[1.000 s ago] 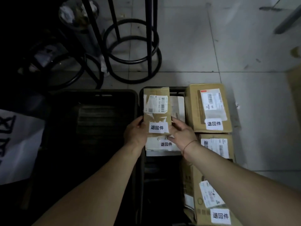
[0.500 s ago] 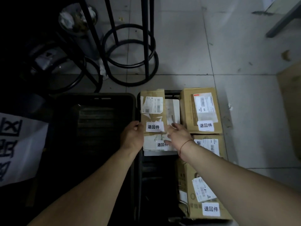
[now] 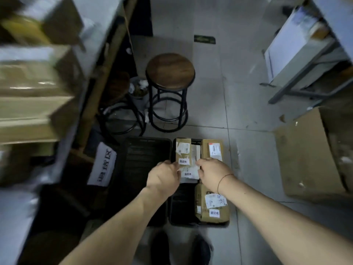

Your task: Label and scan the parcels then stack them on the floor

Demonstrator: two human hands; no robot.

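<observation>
A narrow brown parcel [image 3: 183,150] with a white shipping label and a small white sticker lies on a flat white parcel [image 3: 189,175] in the right black crate [image 3: 181,205] on the floor. Beside it lies a brown parcel [image 3: 213,150], and nearer me a third brown parcel [image 3: 212,205], both labelled. My left hand [image 3: 164,178] hangs above the narrow parcel's near left corner, loosely curled and holding nothing. My right hand [image 3: 213,173], with a thin band at the wrist, hangs above the white parcel's right edge, also loosely curled with nothing in it.
A second black crate [image 3: 145,155] sits left of the first, with a white sign [image 3: 104,165] leaning beside it. Two round stools [image 3: 170,70] [image 3: 116,87] stand behind the crates. Shelves with boxes [image 3: 34,83] rise at left. Flat cardboard [image 3: 305,153] and a table [image 3: 298,44] are at right.
The view has risen far above the crates. Both hands have come off the narrow parcel, which stays on the white one in the crate.
</observation>
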